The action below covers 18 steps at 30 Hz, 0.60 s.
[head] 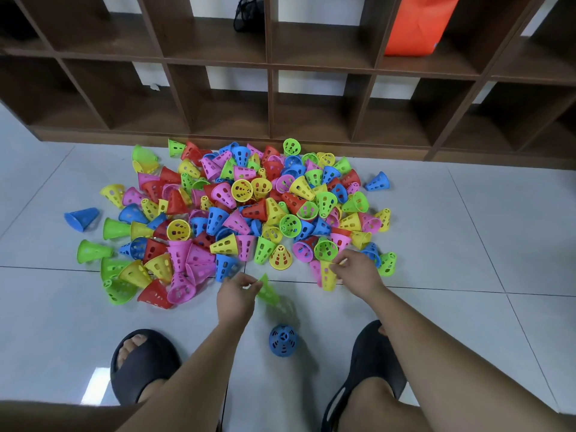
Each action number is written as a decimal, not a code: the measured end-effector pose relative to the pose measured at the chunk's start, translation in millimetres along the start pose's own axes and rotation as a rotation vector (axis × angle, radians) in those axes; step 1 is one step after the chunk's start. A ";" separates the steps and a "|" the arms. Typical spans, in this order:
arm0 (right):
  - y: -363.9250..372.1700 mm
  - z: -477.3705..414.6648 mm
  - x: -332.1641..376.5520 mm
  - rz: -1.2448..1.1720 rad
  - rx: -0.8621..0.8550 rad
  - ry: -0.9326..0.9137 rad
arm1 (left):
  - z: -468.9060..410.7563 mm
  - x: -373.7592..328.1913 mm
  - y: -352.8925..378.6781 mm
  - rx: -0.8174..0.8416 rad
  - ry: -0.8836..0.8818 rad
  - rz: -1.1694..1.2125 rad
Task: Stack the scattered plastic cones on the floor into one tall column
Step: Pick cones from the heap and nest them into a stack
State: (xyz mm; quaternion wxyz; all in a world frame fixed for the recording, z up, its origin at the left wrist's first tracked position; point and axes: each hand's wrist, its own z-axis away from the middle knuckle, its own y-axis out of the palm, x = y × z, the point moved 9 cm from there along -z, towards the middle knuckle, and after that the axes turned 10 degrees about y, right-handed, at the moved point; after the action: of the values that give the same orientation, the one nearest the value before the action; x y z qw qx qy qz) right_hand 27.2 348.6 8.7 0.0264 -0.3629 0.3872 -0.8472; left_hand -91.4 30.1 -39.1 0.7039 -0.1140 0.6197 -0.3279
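1. cones (237, 210): a wide, loose heap of small perforated plastic cones in red, blue, green, yellow and pink, lying on their sides, upside down or upright, spread over the floor in front of the shelving. a few sit apart from the heap, such as a blue stray cone (377, 181) at the far right edge and a blue side cone (81, 217) off to the left.
2. blue cone (283, 340): stands alone, upright with its narrow end up, on the tile between the two feet, well apart from the heap.
3. floor (467, 244): pale glossy tiles with thin dark grout lines.
4. shelf unit (271, 98): dark brown wooden cubbies run across the far side, right behind the heap; an orange bag (417, 23) sits in an upper cubby at the right, and a black mesh item (249, 10) in one near the middle.
5. black sandals (141, 366): one on each foot, planted either side of the blue cone.
6. left hand (235, 296): fingers pinched on a green cone (269, 293), which is blurred and held tilted just above the tile.
7. right hand (358, 272): fingertips closed on the rim of a yellow cone (328, 275) at the near edge of the heap, beside a pink one.
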 end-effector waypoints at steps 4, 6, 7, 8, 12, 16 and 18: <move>-1.3 11.5 26.8 -0.165 0.030 -0.049 | 10.8 -2.5 15.5 0.087 -0.148 0.463; 3.4 17.4 27.6 -0.411 0.155 0.041 | 20.5 -7.7 22.5 0.176 -0.198 0.540; 7.9 20.3 26.3 -0.533 0.231 0.096 | 25.6 -8.3 26.2 0.218 -0.220 0.540; 12.4 22.5 24.4 -0.626 0.299 0.150 | 30.3 -7.9 30.8 0.266 -0.238 0.531; 35.2 37.8 17.5 -0.774 0.566 0.300 | 50.6 -13.1 53.7 0.537 -0.252 0.478; 60.5 66.1 6.1 -0.720 0.828 0.352 | 66.7 -12.4 65.4 0.667 -0.235 0.362; 75.3 78.5 0.3 -0.593 0.934 0.338 | 67.3 -1.4 65.9 0.636 -0.249 0.307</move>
State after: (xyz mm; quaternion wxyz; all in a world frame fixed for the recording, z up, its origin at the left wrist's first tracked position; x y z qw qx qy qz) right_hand 59.1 245.9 -7.6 -0.1170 -0.2656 -0.1473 -0.9455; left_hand -6.6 64.4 -61.5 0.8151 0.1656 0.4062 -0.3784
